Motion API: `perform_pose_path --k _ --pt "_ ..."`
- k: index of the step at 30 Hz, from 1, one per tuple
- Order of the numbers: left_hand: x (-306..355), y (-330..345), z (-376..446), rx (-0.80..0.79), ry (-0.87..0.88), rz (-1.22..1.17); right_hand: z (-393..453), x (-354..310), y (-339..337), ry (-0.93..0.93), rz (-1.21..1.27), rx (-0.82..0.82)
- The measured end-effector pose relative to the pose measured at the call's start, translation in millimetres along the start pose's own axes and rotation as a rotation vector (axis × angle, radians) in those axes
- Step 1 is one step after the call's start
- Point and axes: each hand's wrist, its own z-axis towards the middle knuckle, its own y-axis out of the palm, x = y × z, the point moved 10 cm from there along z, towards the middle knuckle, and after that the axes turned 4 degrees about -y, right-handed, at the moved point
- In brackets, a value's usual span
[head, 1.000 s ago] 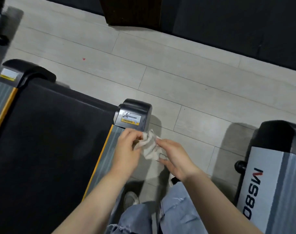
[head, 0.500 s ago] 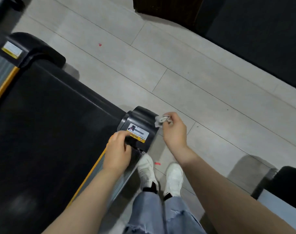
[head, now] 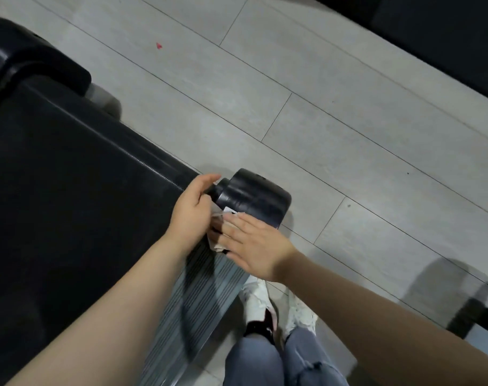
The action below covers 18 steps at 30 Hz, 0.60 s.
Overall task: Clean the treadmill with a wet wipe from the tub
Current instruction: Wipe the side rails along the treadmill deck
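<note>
White wet wipe [head: 220, 237] mostly hidden under my right hand [head: 255, 246], flat fingers pressing it on the treadmill [head: 70, 190] side rail [head: 198, 291] by the black end cap [head: 254, 199]. My left hand [head: 191, 213] rests beside, fingers loosely extended. Grey plank floor [head: 293, 93]; white sneakers [head: 258, 302] below.

One head-worn camera looks steeply down (wide-angle, close) over the treadmill [head: 70, 207] corner and floor [head: 320, 112].

Right hand [head: 255, 247] presses the wet wipe [head: 228, 224] flat on the treadmill [head: 70, 190] rail — left hand [head: 191, 211] beside it.
</note>
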Motion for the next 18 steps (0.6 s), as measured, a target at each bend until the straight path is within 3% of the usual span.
perform_pose_path --k 4,7,12,16,18 --pt "1 17 23 -0.239 0.019 0.226 13 19 -15 0.256 0.004 0.112" --pt "3 21 25 -0.289 0.084 0.363 5 29 -23 0.492 0.117 0.206" --pt "8 13 23 -0.290 0.222 0.601 -54 104 -21 1.005 0.509 0.390" --pt "10 17 27 -0.338 0.261 0.643 -67 153 24 1.248 1.156 0.395" --pt "19 18 38 -0.256 0.257 0.716 -63 151 33 1.275 1.176 0.352"
